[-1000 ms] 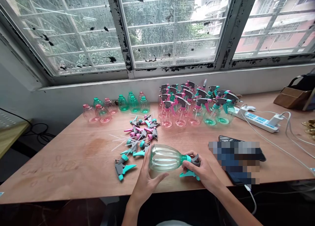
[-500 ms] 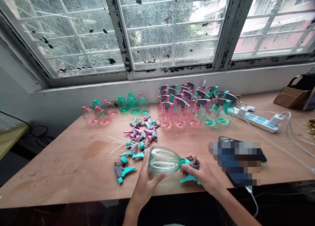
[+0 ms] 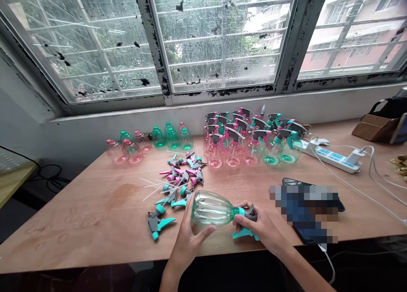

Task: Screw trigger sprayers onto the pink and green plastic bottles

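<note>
A clear green spray bottle (image 3: 211,208) lies sideways in the air above the table's front edge, its base to the left. My left hand (image 3: 190,237) is wrapped round the base end, thumb along the lower side. At the neck, a grey and turquoise trigger spray head (image 3: 251,213) is seated on the bottle. My right hand (image 3: 257,224) grips this head at its turquoise collar, the trigger hanging below. Just left of my left hand, a loose turquoise spray head (image 3: 157,222) lies on the table.
More pink and turquoise spray heads (image 3: 181,177) with thin tubes lie in a pile. Open bottles (image 3: 133,150) stand at the back left, and several bottles with heads (image 3: 235,152) at the back centre. Phones (image 3: 305,211) and a power strip (image 3: 333,154) are on the right.
The view has tilted up very slightly. Both hands keep their hold on the bottle and its spray head, with almost no visible movement.
</note>
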`<control>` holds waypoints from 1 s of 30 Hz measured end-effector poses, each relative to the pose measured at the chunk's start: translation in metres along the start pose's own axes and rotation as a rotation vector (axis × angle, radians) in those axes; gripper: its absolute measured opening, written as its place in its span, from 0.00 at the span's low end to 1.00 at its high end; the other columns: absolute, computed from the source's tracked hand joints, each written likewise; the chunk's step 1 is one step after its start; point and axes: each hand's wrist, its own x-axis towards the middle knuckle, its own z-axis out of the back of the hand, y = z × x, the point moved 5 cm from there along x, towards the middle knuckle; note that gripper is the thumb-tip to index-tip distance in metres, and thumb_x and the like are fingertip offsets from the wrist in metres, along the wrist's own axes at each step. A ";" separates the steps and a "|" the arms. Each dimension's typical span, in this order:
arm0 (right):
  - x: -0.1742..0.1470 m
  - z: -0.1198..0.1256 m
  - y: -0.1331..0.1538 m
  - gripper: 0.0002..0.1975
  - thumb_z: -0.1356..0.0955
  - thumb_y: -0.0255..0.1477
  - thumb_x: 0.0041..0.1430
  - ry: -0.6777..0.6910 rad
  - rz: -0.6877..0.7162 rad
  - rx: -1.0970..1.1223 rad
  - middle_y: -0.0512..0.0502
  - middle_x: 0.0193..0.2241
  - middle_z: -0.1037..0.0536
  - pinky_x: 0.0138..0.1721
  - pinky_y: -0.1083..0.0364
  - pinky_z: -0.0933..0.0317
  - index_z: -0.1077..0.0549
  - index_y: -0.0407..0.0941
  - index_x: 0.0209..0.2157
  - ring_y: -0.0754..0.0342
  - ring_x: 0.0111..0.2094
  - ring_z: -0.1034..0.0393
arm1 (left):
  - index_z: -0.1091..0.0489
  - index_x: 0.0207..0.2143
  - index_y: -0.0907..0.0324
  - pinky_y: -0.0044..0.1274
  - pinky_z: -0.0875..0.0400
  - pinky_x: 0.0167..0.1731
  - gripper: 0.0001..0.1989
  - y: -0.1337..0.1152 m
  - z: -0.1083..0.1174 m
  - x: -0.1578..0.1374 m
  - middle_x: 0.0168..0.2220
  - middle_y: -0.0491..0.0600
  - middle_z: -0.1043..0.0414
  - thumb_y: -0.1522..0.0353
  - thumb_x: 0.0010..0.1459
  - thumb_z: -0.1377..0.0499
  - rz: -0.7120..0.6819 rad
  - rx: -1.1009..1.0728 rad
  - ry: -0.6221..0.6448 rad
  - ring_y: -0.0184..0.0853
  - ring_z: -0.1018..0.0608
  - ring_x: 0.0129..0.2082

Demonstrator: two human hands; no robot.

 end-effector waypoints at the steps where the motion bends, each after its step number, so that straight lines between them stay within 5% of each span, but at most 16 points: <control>1: 0.000 0.001 -0.001 0.16 0.23 0.39 0.54 -0.003 -0.004 0.024 0.51 0.25 0.19 0.31 0.54 0.30 0.28 0.45 0.34 0.52 0.24 0.24 | 0.56 0.72 0.44 0.40 0.52 0.70 0.46 -0.003 0.000 0.000 0.74 0.48 0.54 0.60 0.59 0.33 -0.017 0.023 0.006 0.48 0.52 0.73; 8: 0.001 0.003 -0.004 0.16 0.23 0.40 0.56 -0.025 0.004 0.068 0.51 0.25 0.18 0.30 0.55 0.30 0.29 0.45 0.35 0.53 0.24 0.24 | 0.59 0.71 0.37 0.42 0.56 0.71 0.45 -0.005 -0.002 -0.002 0.75 0.44 0.61 0.62 0.61 0.35 -0.032 0.095 0.031 0.48 0.54 0.74; 16: 0.000 -0.001 0.002 0.16 0.23 0.40 0.54 0.010 0.014 -0.042 0.52 0.25 0.20 0.30 0.54 0.31 0.27 0.45 0.34 0.52 0.25 0.24 | 0.55 0.71 0.44 0.42 0.55 0.71 0.46 0.000 0.001 -0.001 0.74 0.49 0.55 0.60 0.58 0.33 -0.013 0.045 -0.011 0.50 0.52 0.73; 23: 0.001 0.001 -0.001 0.16 0.23 0.40 0.55 0.001 0.011 0.026 0.52 0.25 0.19 0.30 0.55 0.31 0.28 0.46 0.34 0.53 0.24 0.25 | 0.57 0.71 0.38 0.42 0.58 0.71 0.44 -0.001 0.000 0.002 0.75 0.44 0.58 0.63 0.61 0.34 -0.064 0.104 0.022 0.47 0.55 0.74; 30: -0.001 -0.002 0.004 0.17 0.23 0.41 0.54 0.006 0.019 -0.066 0.52 0.23 0.20 0.30 0.55 0.33 0.28 0.45 0.34 0.52 0.24 0.25 | 0.60 0.72 0.44 0.43 0.53 0.70 0.52 0.010 0.003 0.000 0.74 0.51 0.54 0.61 0.56 0.30 -0.003 0.040 -0.017 0.52 0.47 0.72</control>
